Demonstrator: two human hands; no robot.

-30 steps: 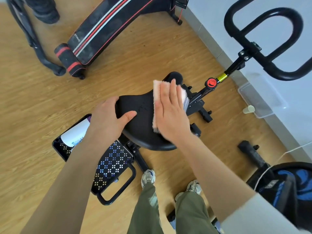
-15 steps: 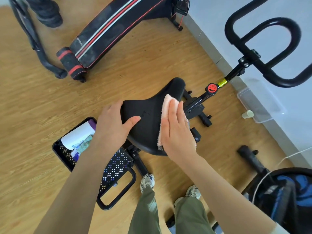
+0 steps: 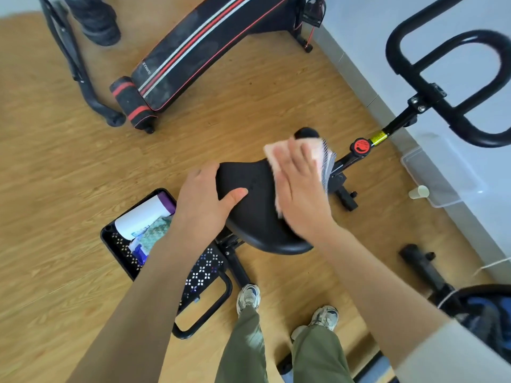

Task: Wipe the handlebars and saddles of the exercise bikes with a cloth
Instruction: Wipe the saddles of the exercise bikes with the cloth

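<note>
Pressing the cloth [image 3: 272, 153] flat under straight fingers, the right hand [image 3: 301, 194] spreads its load over the saddle [image 3: 254, 208]; the left hand [image 3: 201, 205] grips the saddle's edge, thumb on top, seemingly to steady it; handlebars [image 3: 442, 106] stand untouched beyond the right hand.

Bright, even light, soft shadows on the pale wooden plank floor [image 3: 55, 161]; the right hand [image 3: 301, 197] smears with motion, and the edges bow.
</note>
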